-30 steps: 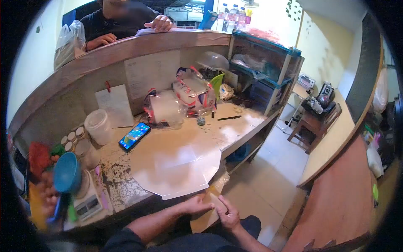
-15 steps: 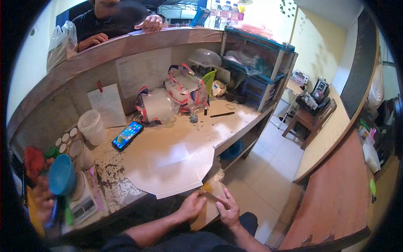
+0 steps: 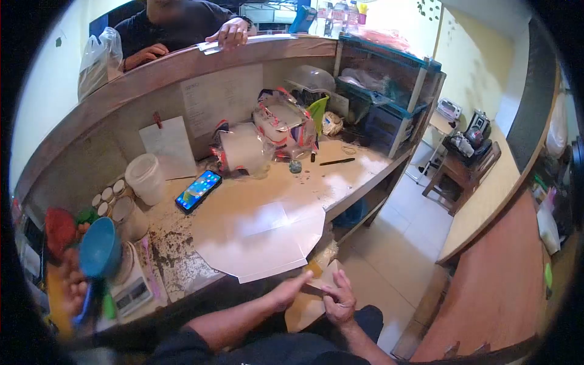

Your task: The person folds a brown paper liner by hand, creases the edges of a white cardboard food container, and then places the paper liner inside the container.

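Low in front of the counter, my right hand (image 3: 340,299) grips a piece of thin cardboard (image 3: 302,311), brown on one side and pale on the other, bent up near its top. My left hand (image 3: 292,291) lies along the cardboard's upper left edge, its visible fingers stretched out and close to the other hand; its underside is hidden. Just beyond both hands, a flat white cardboard sheet (image 3: 261,243) with crease lines and cut corners rests on the counter, slightly over the front edge.
A phone (image 3: 199,191) with a lit screen, a white tub (image 3: 146,179) and plastic-wrapped packs (image 3: 285,121) stand behind. At left are a blue bowl (image 3: 100,246), a scale (image 3: 132,295) and another person's blurred hand (image 3: 74,285). Across the partition stands a person (image 3: 176,30).
The view has turned slightly left, so the scene sits further right. My left fingers have straightened from a pinch, and the cardboard's upper part is bent up more between my hands.
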Action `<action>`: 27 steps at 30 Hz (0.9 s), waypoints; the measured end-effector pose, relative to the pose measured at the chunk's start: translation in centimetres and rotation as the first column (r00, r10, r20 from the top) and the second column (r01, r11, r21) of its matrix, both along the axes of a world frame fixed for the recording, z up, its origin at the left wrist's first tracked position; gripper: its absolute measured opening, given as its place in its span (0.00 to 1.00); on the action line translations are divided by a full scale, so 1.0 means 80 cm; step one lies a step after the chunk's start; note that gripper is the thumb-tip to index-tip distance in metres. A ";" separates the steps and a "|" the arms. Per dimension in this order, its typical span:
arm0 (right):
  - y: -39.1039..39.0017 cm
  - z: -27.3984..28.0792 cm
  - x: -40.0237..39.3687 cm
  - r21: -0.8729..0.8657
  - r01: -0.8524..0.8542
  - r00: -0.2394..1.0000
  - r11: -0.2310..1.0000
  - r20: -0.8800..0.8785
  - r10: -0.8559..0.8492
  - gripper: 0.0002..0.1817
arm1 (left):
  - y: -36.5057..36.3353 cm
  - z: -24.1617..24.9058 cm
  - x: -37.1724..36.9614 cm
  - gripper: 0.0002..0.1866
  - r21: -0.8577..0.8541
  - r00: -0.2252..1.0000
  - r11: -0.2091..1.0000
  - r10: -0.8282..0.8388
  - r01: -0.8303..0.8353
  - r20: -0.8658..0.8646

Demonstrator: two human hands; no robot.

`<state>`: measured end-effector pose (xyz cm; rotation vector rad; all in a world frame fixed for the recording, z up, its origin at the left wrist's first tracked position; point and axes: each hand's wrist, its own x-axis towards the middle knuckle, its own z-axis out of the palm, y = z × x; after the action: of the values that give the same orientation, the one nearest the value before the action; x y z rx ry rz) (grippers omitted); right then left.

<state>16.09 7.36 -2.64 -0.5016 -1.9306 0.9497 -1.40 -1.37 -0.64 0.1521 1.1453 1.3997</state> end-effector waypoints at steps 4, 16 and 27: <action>0.004 -0.007 0.000 0.053 -0.026 0.998 0.998 0.051 0.024 0.15 | -0.003 0.006 -0.020 0.25 -0.026 0.818 0.901 -0.404 0.432 -0.409; -0.015 0.001 0.002 -0.202 0.019 1.000 0.979 0.004 -0.018 0.20 | 0.000 0.012 -0.030 0.29 0.176 0.806 0.810 -0.483 0.560 -0.342; -0.004 0.004 0.024 -0.104 0.040 0.995 0.994 0.098 -0.030 0.26 | 0.005 -0.016 -0.001 0.23 0.224 0.853 0.860 -0.355 0.458 -0.384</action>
<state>18.02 7.03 -2.34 -0.6512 -1.9578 1.0253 -1.50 -1.00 -1.93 0.8418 1.0719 1.1758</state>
